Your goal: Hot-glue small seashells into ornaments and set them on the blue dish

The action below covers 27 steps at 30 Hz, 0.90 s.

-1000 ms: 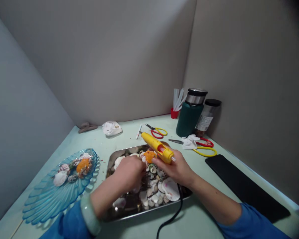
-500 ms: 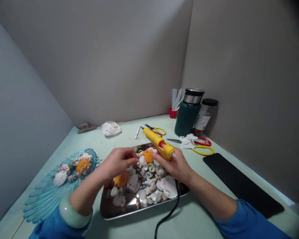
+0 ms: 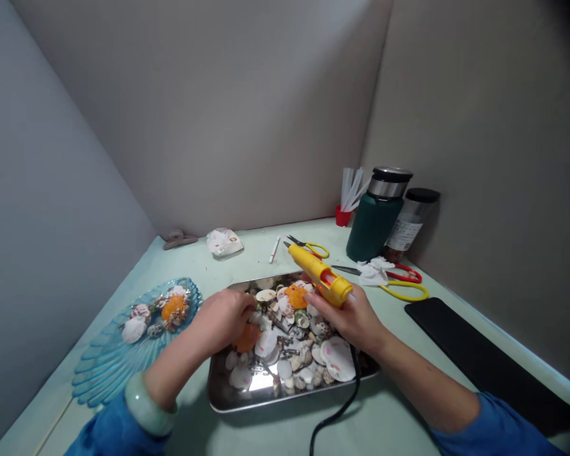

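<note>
A yellow hot glue gun [image 3: 320, 275] is gripped in my right hand [image 3: 358, 316], its nozzle tilted up and away to the left. A black cord hangs from its handle across the tray's front edge. My left hand [image 3: 225, 320] is over the left side of the metal tray [image 3: 247, 401], fingers curled down among the seashells [image 3: 297, 361]; their tips are partly hidden, and I cannot see what they pinch. Orange shells, white scallops and small spiral shells fill the tray. Left of it, a blue glass shell-shaped plate [image 3: 109, 373] bears a cluster of shells around an orange one.
Behind the tray are a crumpled white packet [image 3: 225, 242], a white stick [image 3: 274, 250] and small scissors [image 3: 313, 247]. To the right stand a green bottle [image 3: 376, 221], a jar [image 3: 411, 221], larger scissors [image 3: 403, 291], a red cup [image 3: 342, 216] of glue sticks and a black mat [image 3: 484, 361].
My left hand has lowered toward the shells at the tray's left side. The glue gun stays in my right hand above the tray. The whole view has shifted, moving the scene rightward.
</note>
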Motion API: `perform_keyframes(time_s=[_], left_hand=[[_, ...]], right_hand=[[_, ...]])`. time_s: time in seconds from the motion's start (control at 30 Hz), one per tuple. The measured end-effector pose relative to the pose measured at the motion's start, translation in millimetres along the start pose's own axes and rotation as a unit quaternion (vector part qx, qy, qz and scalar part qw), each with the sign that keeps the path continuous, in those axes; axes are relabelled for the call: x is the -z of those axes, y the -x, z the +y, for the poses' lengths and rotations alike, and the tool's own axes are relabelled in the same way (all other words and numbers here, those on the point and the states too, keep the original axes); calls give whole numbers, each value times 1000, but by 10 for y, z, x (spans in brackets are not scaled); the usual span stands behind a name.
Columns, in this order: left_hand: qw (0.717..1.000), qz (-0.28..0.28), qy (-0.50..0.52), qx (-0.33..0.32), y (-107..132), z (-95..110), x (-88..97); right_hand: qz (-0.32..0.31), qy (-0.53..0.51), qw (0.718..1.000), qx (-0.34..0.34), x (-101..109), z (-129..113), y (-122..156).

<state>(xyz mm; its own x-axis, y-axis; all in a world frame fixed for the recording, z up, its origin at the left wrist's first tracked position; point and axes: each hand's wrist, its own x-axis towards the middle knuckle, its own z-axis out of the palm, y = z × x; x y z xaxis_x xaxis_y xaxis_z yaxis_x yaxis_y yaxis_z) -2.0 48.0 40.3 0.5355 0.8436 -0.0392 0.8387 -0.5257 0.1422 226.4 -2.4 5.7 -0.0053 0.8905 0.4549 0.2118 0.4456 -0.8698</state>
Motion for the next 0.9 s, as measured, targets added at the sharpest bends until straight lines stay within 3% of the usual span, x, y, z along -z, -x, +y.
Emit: perform_keyframes(time_s=[0.17,0.43,0.73,0.9], left_hand=[[992,-37,-124,4,84,64,-61],[996,-19,-92,7,142,53,-35],[991,118,66,19,324,71,-19],[974,224,36,-27,358,183,-155]], right_hand=[[-4,29,1000,1,5,-6,-2],[-19,57,998,3,0,-12,-11],[-43,30,998,-26,-4,-53,-15],[-79,-17,994,-79,-147,-176,-166]])
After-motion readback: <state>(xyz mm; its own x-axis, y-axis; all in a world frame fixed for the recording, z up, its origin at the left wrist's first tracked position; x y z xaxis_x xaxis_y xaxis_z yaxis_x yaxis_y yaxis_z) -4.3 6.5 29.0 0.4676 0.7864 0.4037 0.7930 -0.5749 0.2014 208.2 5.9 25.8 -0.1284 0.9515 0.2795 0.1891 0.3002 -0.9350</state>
